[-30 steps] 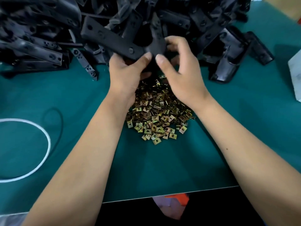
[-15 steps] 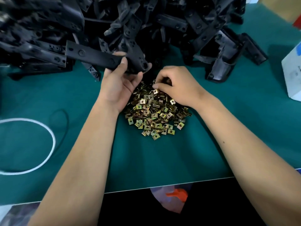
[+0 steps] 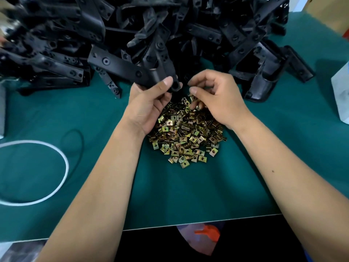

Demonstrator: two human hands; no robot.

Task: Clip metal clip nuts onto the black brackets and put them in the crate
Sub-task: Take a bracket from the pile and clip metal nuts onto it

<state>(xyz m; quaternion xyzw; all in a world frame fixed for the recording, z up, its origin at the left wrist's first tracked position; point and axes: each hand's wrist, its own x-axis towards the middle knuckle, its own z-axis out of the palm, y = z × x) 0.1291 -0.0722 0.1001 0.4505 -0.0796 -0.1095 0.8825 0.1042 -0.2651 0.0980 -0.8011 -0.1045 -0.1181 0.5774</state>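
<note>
**Operator:** What does the left hand do at this step?

**Technician:** It grips the long black plastic bracket at its near end, thumb on top and fingers curled beneath. The bracket runs up and to the left, lifted clear of the heap of black plastic brackets behind it. Keep this grip firm, with the end by the thumb turned toward the other hand.

**Operator:** And the fasteners?

**Technician:** The pile of small brass-coloured metal clip nuts lies on the green table mat, between the two wrists.

**Operator:** The right hand?

**Technician:** Its fingers are curled, tips close together just above the far edge of the pile. It appears to pinch one nut, but blur prevents confirmation. Judgement: take one nut only, turn its open side toward the bracket edge, and slide it on until its hole meets the bracket hole. The crate is not in view.
</note>
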